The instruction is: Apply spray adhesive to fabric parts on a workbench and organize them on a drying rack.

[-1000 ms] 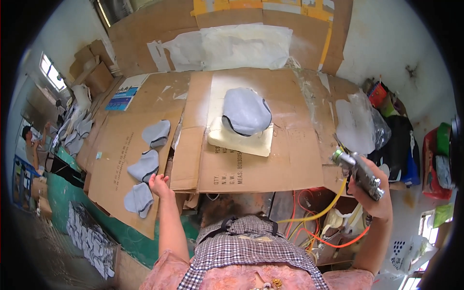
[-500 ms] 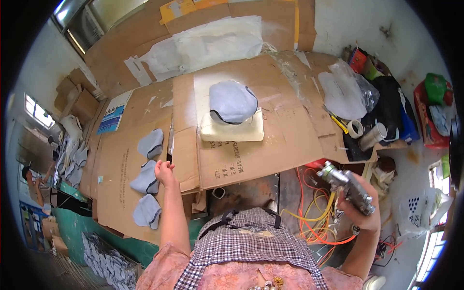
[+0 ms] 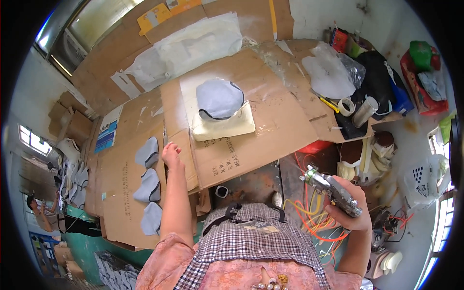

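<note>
- Comparing with half a second back, the view has swung a bit, so the cardboard-covered table (image 3: 270,121) sits more tilted, and the right hand (image 3: 349,208) with the spray gun (image 3: 331,189) has dropped lower and closer to the body, off the table edge now.
- The left hand (image 3: 171,155) is pretty much where it was, still reaching out over the cardboard next to the row of grey pieces.
- Left fingers are loosely curled and pointing away. They seem to rest on the cardboard flap edge, just right of the top grey piece (image 3: 147,152). Can't really tell whether they pinch anything, looks like nothing's held.
- Right fingers are wrapped tight round the grip of the metal spray gun, nozzle pointing up-left, and it hangs over the tangle of orange and yellow hoses (image 3: 309,220).
- Count: three small grey pieces in a line on the left cardboard, the top one, the middle one (image 3: 148,186) and the lowest (image 3: 152,218).
- One bigger grey piece with a dark edge (image 3: 220,99) lying on one cream foam block (image 3: 224,126) mid-table, well apart from both hands.
- One spray gun, and one tape roll (image 3: 346,106) beside one metal cylinder (image 3: 365,111) at the right end.
</note>
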Tool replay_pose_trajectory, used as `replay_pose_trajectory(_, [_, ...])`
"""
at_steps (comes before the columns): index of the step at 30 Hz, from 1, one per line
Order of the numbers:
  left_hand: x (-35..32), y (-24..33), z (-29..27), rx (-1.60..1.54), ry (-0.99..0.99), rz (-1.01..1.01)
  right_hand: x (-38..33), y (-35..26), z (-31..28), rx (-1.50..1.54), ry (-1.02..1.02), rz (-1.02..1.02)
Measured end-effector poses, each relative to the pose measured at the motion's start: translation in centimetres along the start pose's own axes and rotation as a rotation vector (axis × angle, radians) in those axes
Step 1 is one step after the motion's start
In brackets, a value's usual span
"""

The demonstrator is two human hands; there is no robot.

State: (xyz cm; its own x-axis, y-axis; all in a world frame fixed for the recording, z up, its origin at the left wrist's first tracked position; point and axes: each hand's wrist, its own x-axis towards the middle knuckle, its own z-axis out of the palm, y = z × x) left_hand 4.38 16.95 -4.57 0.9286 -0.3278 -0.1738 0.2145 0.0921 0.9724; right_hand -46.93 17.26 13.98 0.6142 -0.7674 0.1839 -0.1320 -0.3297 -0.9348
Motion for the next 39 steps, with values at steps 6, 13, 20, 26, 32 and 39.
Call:
replay_pose_trajectory(6, [-2.1,-3.6,8.4,0.043,-0.152,-0.161,2.5,-1.2,-2.5,0.192,0.226,0.095])
replay_pose_trajectory(13, [-3.5,-8.5,16.3,-0.087,-0.073,-0.243,6.2,-1.1,-4.1,0.191,-0.017,0.137])
replay_pose_trajectory(20, [-4.1,-7.2,19.0,-0.080,0.195,-0.410,10.0,0.2,-6.1,0.199,-0.012,0.065])
replay_pose_trajectory(26, [-5.1,-2.1,17.0,-0.323,0.121,-0.375,11.7,3.3,-5.2,0.204,-0.068,0.087])
replay_pose_trajectory(32, [-5.6,6.0,4.1,-0.459,-0.057,-0.545,13.8,5.6,-0.6,0.240,-0.239,0.114])
replay_pose_trajectory(39, [-0.9,9.1,-17.5,-0.570,0.219,-0.348,15.7,4.6,7.3,0.175,-0.396,0.157])
